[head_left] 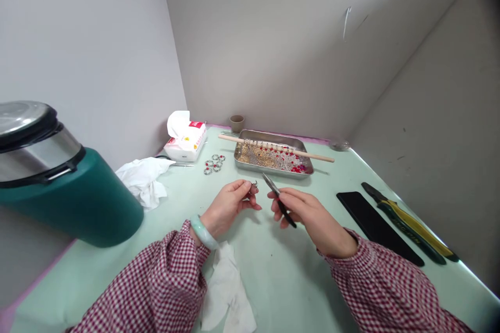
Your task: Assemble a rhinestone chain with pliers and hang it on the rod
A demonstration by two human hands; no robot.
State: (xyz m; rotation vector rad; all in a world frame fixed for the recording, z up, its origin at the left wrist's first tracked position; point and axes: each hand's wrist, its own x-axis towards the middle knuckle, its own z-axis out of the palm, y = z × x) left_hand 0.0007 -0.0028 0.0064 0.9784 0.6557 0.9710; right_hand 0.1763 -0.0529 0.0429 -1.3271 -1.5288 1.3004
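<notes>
My left hand [233,201] pinches a small beaded wire ring [254,186] between thumb and forefinger; much of it is hidden by the fingers. In my right hand [302,208] are small pliers [278,193] with dark handles, their tips pointing up and left, a little apart from the ring. Beyond the hands stands a metal tray [269,169] of gold, clear and red beads. A wooden stick [318,156] with several beaded rings threaded on it lies across the tray. Left of the tray, several finished-looking rings with red beads [214,164] rest on the table.
A big green flask [105,197] stands at the left, near a crumpled tissue [146,177] and a tissue pack [187,143]. Behind the tray is a small cup [236,123]. To the right lie a black flat object [377,226] and large yellow-green pliers [410,223]. Another tissue [228,291] is in front.
</notes>
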